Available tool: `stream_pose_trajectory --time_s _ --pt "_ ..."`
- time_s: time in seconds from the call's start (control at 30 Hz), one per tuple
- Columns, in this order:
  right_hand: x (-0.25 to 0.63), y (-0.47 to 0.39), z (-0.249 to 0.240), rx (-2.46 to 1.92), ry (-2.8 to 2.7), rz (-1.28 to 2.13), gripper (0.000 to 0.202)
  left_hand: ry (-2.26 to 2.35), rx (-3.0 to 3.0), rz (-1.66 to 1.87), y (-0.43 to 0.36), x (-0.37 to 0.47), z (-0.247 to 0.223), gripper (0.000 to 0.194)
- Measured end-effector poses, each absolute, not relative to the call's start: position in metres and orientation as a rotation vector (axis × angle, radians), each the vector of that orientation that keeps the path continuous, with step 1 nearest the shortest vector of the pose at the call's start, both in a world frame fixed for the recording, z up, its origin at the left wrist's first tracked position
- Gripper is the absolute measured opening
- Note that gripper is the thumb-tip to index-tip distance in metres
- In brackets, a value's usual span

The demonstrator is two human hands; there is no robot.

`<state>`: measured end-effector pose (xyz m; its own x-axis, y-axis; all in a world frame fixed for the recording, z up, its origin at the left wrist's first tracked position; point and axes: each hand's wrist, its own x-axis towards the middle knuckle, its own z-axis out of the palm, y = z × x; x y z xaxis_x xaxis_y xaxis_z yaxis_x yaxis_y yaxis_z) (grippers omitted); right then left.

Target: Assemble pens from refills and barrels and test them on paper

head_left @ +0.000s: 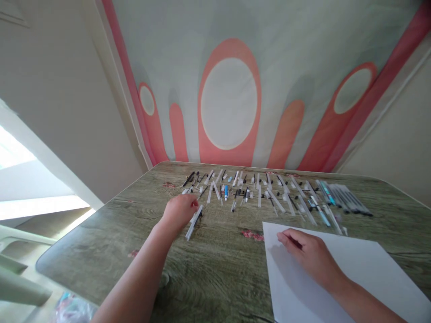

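My left hand (pixel 178 213), right hand (pixel 311 253) curled, can't tell grip. Beyond right: pens (pixel 352 200) look done, lined up; beyond left: parts (pixel 226 192) loose.

Behind the wood-grain table (pixel 85 251), a pale backdrop (pixel 161 40) with pinkish-red edges bears rounded pink shapes (pixel 287 128), the largest ringing a white oval (pixel 229 103). A plain wall (pixel 74 89) rises at left; below it show pale green furniture (pixel 25 280) and a plastic bag (pixel 74 308)
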<state>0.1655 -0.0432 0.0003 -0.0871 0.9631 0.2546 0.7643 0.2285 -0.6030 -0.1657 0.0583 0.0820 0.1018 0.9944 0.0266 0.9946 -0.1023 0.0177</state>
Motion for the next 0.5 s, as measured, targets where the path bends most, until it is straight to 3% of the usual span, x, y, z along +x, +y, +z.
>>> stream_pose_trajectory --time_s 0.5 --pt "0.169 -0.039 0.001 -1.605 -1.846 0.581 0.037 -2.112 -2.286 0.221 0.066 -0.170 0.060 0.018"
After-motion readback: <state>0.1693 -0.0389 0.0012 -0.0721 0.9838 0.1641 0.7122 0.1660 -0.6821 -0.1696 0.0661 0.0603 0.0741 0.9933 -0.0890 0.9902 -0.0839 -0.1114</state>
